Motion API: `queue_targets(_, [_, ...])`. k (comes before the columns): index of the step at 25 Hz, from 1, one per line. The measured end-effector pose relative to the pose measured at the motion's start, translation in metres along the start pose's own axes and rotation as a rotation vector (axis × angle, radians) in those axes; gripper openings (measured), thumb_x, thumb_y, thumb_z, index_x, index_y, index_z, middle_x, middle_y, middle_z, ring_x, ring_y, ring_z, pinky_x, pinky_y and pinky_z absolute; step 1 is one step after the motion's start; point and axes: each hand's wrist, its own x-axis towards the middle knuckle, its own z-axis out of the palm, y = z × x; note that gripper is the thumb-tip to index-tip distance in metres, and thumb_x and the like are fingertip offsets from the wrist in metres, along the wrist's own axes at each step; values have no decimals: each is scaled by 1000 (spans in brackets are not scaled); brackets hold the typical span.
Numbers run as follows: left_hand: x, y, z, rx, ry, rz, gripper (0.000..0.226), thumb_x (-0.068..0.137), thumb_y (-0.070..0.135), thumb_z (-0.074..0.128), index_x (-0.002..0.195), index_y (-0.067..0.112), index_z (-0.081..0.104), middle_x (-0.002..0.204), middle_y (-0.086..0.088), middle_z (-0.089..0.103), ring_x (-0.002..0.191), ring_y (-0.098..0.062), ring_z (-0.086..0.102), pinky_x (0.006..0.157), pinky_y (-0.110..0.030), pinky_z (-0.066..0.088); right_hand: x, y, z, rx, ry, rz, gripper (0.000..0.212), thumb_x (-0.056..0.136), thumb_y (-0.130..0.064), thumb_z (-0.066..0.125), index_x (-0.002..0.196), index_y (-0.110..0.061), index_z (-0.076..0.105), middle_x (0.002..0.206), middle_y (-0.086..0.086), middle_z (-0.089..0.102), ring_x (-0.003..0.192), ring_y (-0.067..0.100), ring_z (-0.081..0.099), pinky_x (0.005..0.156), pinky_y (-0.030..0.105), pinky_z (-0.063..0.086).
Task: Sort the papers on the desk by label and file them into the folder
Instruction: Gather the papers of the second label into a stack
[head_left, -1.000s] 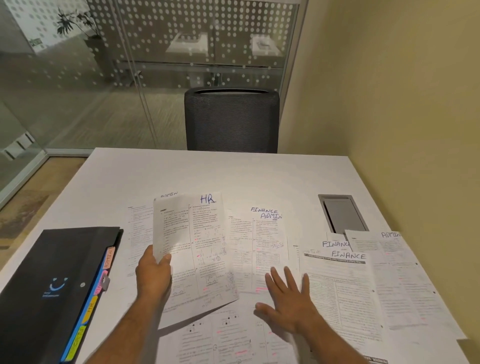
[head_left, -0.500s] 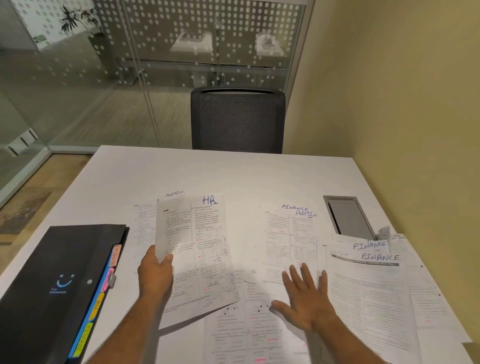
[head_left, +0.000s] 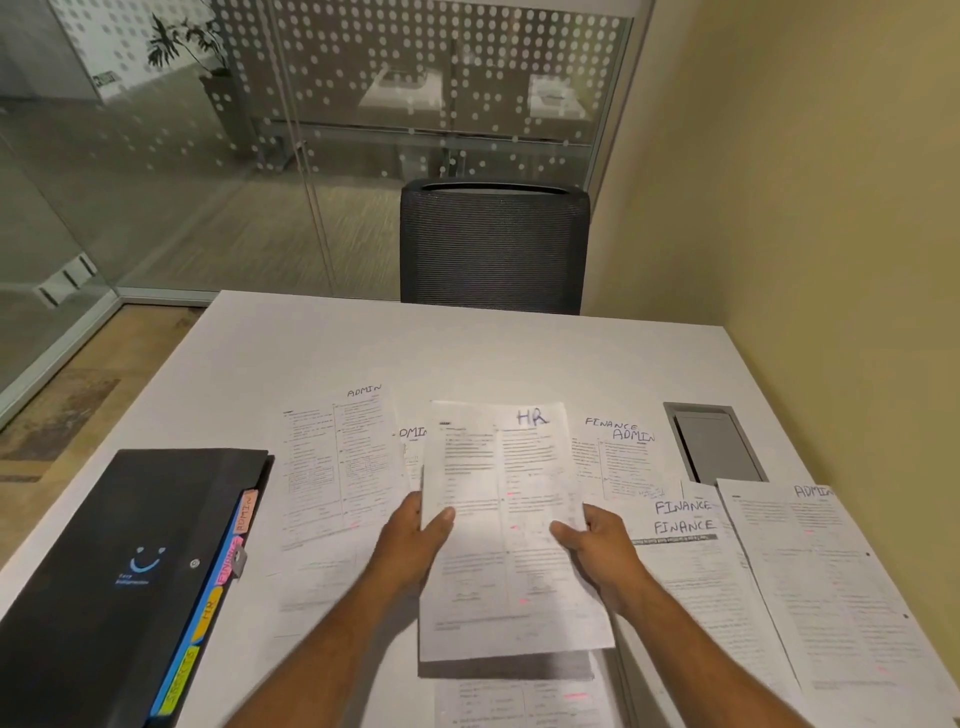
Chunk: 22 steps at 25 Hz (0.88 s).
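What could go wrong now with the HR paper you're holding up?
The HR paper is held only at its side edges by the left hand and right hand, so it might bend or slip. The folder looks closed, so filing may need a free hand. Overlapping FINANCE sheets nearby could get knocked.

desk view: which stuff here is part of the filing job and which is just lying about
Part of the job:
HR sheet, held by left hand and right hand
ADMIN sheet
FINANCE sheets
black tabbed folder

Just there:
office chair
desk cable hatch
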Motion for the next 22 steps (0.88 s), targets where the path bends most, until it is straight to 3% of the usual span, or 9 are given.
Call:
queue_targets(1, [3,-8,-6,201,48,49,32,94,40,62,122,24,56,113,4,62,100,-14,61,74,-10,46,4,2,-7,-7,49,6,25,88,11,63,104,-6,73,103,12,76,93,26,74,85,40,60])
queue_targets(3, [17,-41,-26,742,137,179,59,92,60,52,141,28,45,144,-1,48,135,-20,43,106,-30,36,12,4,-25,-10,144,17,23,89,6,64,105,-7,73,101,11,77,92,31,74,90,50,57])
queue_targets(4, [25,-58,-36,939,129,175,69,94,63,43,152,28,29,161,-2,26,149,-23,20,118,-44,19,16,6,-34,6,180,31,23,89,5,64,109,-6,71,100,11,76,92,32,73,90,51,57])
queue_targets(6, [32,-80,-52,1135,1,24,75,99,60,30,158,27,-2,166,-2,-14,152,-27,-15,118,-59,-4,21,7,-50,45,252,52,26,91,4,63,117,-2,67,100,12,75,93,34,72,87,47,57])
queue_targets(9, [33,-88,-59,1159,-84,-72,78,98,63,31,155,33,-14,163,1,-24,151,-28,-18,117,-65,3,27,11,-62,47,328,65,22,93,1,63,113,-4,69,95,18,75,94,47,69,88,59,55])
queue_targets(12, [40,-85,-68,1104,-57,-151,103,83,78,45,154,36,-17,162,2,-27,151,-29,-18,114,-67,6,31,14,-58,20,332,82,14,93,-2,64,98,-13,71,101,35,68,102,65,54,84,77,43])
queue_targets(18, [45,-83,-86,1085,-63,-232,142,55,94,54,146,28,-33,153,1,-41,148,-31,-26,112,-70,3,29,6,-46,26,346,28,24,94,2,61,117,-2,66,100,13,73,94,35,70,86,45,57])
queue_targets(20, [39,-84,-80,1107,-34,-51,128,65,92,46,143,30,-34,150,3,-44,146,-27,-31,113,-66,-8,29,4,-46,41,416,0,24,94,0,62,117,-4,67,102,14,72,93,33,70,84,43,57])
queue_targets(22, [27,-82,-63,1153,-114,323,102,79,89,27,151,37,-22,156,8,-36,148,-24,-28,116,-58,-16,32,1,-49,80,504,-24,25,93,-1,62,118,-5,67,104,14,72,91,32,70,84,41,56])
